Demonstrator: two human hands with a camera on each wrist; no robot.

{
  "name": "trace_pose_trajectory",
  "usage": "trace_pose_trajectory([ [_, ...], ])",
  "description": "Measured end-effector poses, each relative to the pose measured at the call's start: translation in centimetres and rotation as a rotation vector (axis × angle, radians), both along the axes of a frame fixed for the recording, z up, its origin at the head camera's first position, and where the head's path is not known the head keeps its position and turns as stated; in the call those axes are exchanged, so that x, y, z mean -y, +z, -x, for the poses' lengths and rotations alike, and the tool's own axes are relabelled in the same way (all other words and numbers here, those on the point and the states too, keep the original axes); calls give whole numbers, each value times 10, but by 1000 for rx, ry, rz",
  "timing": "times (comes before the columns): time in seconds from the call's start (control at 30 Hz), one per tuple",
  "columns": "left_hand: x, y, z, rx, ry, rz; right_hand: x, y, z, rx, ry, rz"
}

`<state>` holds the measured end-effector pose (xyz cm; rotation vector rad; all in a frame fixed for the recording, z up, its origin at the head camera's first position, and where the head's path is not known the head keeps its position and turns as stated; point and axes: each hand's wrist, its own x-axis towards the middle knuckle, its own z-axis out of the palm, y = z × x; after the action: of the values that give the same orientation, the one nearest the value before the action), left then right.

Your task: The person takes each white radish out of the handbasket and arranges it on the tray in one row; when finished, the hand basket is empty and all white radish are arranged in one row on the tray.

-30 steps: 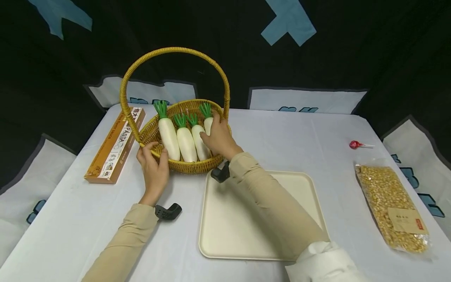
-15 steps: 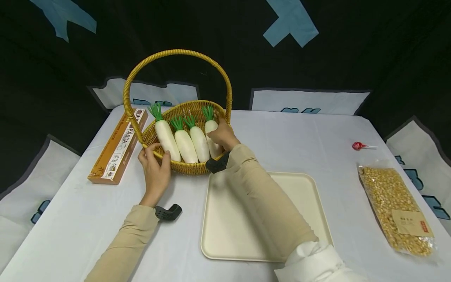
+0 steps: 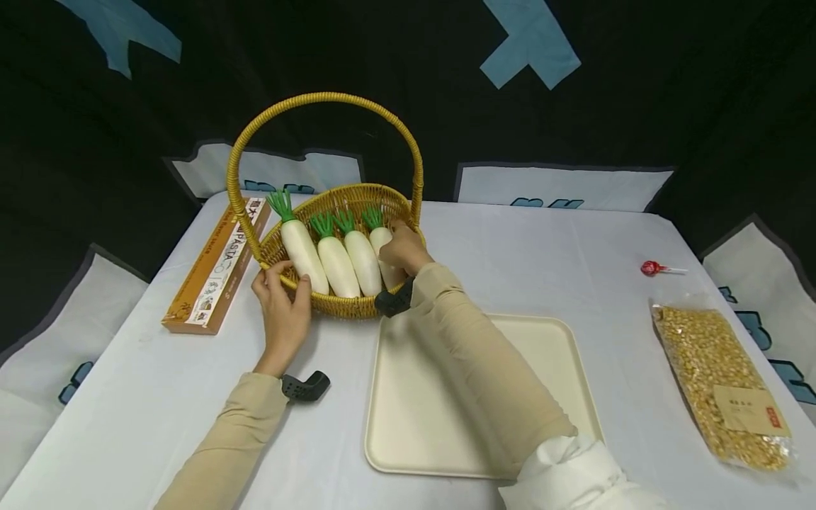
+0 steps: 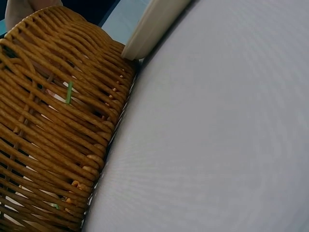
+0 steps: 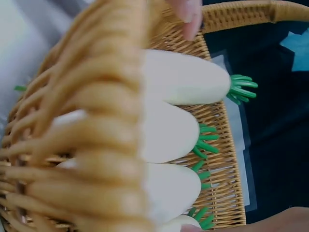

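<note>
A yellow wicker basket (image 3: 344,306) with a tall arched handle holds several toy white radishes with green tops, lying side by side. My left hand (image 3: 283,319) grips its front left rim, with fingertips showing inside the basket in the right wrist view. Inside the right side, my right hand (image 3: 406,249) holds the rightmost white radish (image 3: 380,241), its thumb against the radish's side and its other fingers mostly hidden near the basket wall. The leftmost white radish (image 3: 303,251) leans with its leaves over the far rim. The left wrist view shows the basket's woven side (image 4: 58,125) close up.
A cream tray (image 3: 433,425) lies in front of the basket, partly under the right forearm. An orange pasta box (image 3: 213,276) is at left. On the right are a red lollipop (image 3: 652,268) and a bag of corn kernels (image 3: 714,368). Black cloth (image 3: 395,42) hangs behind the table.
My right hand has moved down along the rightmost radish, deeper into the basket. The radishes have shifted slightly, the leftmost one tilting left. My left hand stays on the rim.
</note>
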<state>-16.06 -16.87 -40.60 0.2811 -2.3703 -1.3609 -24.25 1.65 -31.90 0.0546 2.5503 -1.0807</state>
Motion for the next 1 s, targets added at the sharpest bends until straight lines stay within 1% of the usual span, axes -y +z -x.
trace_pose_trajectory([
  [0.1, 0, 0, 0, -6, -1, -2, 0, 0, 1, 21, 11, 20],
  [0.2, 0, 0, 0, -15, -7, -3, -1, 0, 1, 19, 32, 36],
  [0.37, 0, 1, 1, -20, 3, -2, -3, 0, 2, 52, 47, 177],
  [0.43, 0, 0, 1, -21, 3, 2, -6, 0, 4, 78, 59, 217],
  [0.53, -1, 0, 1, -24, -1, 8, -11, 0, 7, 144, 70, 284],
  [0.67, -2, 0, 1, -25, -2, 13, -19, 0, 12, 259, 102, 413],
  [0.8, -2, 1, 1, -27, -2, 18, -29, 0, 12, 313, 156, 567],
  [0.9, -2, 0, 0, -22, 1, 20, -36, 1, 6, 327, 188, 710],
  [1.0, -1, -1, 0, -18, 5, 15, -44, 4, -5, 325, 230, 821],
])
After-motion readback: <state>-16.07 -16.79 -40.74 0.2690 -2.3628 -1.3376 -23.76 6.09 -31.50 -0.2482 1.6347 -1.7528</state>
